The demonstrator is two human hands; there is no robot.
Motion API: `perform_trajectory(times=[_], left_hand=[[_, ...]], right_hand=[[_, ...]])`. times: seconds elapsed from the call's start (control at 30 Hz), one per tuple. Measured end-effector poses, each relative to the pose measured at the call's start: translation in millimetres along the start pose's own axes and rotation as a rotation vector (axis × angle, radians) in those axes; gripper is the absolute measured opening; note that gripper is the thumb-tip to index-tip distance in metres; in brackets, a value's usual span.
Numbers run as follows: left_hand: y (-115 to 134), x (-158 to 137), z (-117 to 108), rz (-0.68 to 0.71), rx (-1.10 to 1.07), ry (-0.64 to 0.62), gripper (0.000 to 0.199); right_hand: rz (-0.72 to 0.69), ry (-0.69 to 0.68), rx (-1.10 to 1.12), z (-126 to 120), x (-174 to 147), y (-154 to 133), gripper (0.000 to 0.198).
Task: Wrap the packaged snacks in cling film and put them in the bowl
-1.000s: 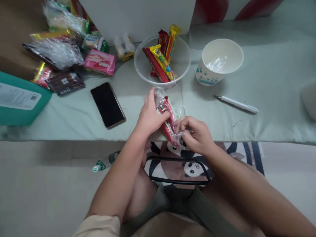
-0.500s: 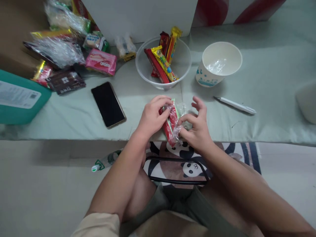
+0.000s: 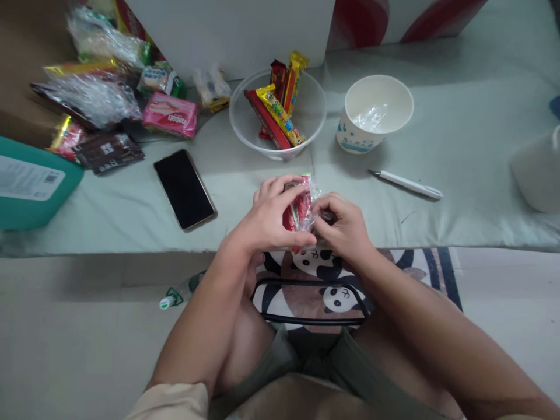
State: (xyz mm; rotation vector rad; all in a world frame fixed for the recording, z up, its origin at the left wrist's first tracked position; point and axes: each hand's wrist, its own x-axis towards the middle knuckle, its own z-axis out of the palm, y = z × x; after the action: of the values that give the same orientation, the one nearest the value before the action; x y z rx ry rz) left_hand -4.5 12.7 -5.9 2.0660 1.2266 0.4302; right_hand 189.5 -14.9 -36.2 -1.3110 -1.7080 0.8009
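Observation:
Between my hands, at the table's front edge, lies a red snack packet [image 3: 301, 211] in clear plastic wrap. My left hand [image 3: 273, 216] arches over it from the left, fingers on its far end and thumb along its near end. The fingertips of my right hand [image 3: 343, 224] are pinched together on the crinkled plastic wrap [image 3: 312, 220] at the packet's right side. Beyond them stands a clear plastic bowl [image 3: 312, 131] with several red and yellow snack bars [image 3: 280, 114]. A paper cup [image 3: 356, 137] to its right has crumpled clear plastic inside.
A phone [image 3: 185, 189] lies left of my hands, a white pen [image 3: 409, 185] to the right. Several snack packs [image 3: 170, 115] are heaped at the back left beside a green container [image 3: 35, 204]. A white cup [image 3: 536, 172] stands at the far right.
My left thumb has spread toward the packet's near end. My right fingers have curled in from a raised, spread pose and pinch the wrap. The view has shifted slightly.

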Motion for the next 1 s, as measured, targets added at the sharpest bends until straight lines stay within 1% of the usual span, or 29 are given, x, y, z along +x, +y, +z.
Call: perform_trajectory(times=[0.03, 0.07, 0.1, 0.2, 0.27, 0.33, 0.4, 0.47, 0.6, 0.67, 0.73, 0.8, 0.83, 0.87, 0.9, 0.93, 0.97, 1.0], left_hand=[[1.1, 0.0, 0.3, -0.002, 0.018, -0.015, 0.094], [2.2, 0.3, 0.9, -0.01, 0.037, -0.015, 0.094], [3.0, 0.8, 1.8, -0.019, 0.051, -0.004, 0.089], [3.1, 3.1, 4.9, -0.015, 0.047, 0.047, 0.069], [1.8, 4.4, 6.5, 0.002, 0.024, 0.071, 0.063], [0.4, 5.2, 7.7, -0.011, -0.002, 0.109, 0.065], [-0.5, 5.3, 8.7, -0.021, -0.026, 0.149, 0.073], [-1.1, 5.0, 9.2, 0.004, -0.016, 0.154, 0.073], [-3.9, 5.2, 8.7, 0.039, 0.078, 0.133, 0.047], [-6.4, 6.2, 8.2, 0.067, 0.074, 0.133, 0.041], [-8.6, 7.2, 8.1, 0.099, 0.051, 0.134, 0.037], [-9.4, 7.4, 8.9, 0.1, 0.041, 0.142, 0.035], [-9.2, 7.2, 9.7, 0.094, 0.038, 0.147, 0.034], [-8.7, 6.9, 10.7, 0.084, 0.036, 0.151, 0.034], [-7.8, 6.5, 11.7, 0.072, 0.037, 0.155, 0.034], [-6.7, 6.2, 12.9, 0.056, 0.041, 0.162, 0.033], [-5.4, 6.2, 13.9, 0.039, 0.049, 0.172, 0.032], [-4.1, 6.4, 14.9, 0.026, 0.057, 0.182, 0.031]], right_hand=[[-0.001, 0.04, -0.03, 0.9, 0.1, 1.8, 0.008], [-0.004, 0.074, -0.053, 1.7, 0.3, 3.3, 0.006], [-0.006, 0.085, -0.06, 2.3, 0.8, 4.5, 0.005], [-0.01, 0.003, 0.012, 2.9, 2.6, 5.0, 0.007], [0.007, -0.022, 0.066, 2.9, 3.7, 3.5, 0.01], [0.051, 0.006, 0.092, 3.2, 4.5, 2.0, 0.021], [0.098, 0.024, 0.098, 4.2, 5.0, 1.6, 0.039], [0.116, 0.023, 0.092, 6.1, 5.5, 2.5, 0.05], [0.11, -0.015, 0.06, 10.3, 6.8, 4.7, 0.048], [0.085, -0.027, 0.056, 7.4, 7.8, 4.1, 0.048], [0.013, -0.051, 0.044, -4.2, 8.8, 3.2, 0.048], [-0.081, -0.045, -0.053, -25.6, 9.1, 5.5, 0.041], [-0.115, -0.007, -0.15, -39.0, 8.9, 9.2, 0.035], [-0.128, 0.06, -0.276, -53.1, 8.4, 15.2, 0.028], [-0.109, 0.143, -0.402, -66.8, 7.7, 23.4, 0.024], [-0.063, 0.217, -0.514, -79.4, 6.6, 33.4, 0.025], [-0.025, 0.261, -0.602, -90.2, 5.4, 44.4, 0.028], [0.009, 0.274, -0.665, -98.8, 4.1, 55.4, 0.03]])
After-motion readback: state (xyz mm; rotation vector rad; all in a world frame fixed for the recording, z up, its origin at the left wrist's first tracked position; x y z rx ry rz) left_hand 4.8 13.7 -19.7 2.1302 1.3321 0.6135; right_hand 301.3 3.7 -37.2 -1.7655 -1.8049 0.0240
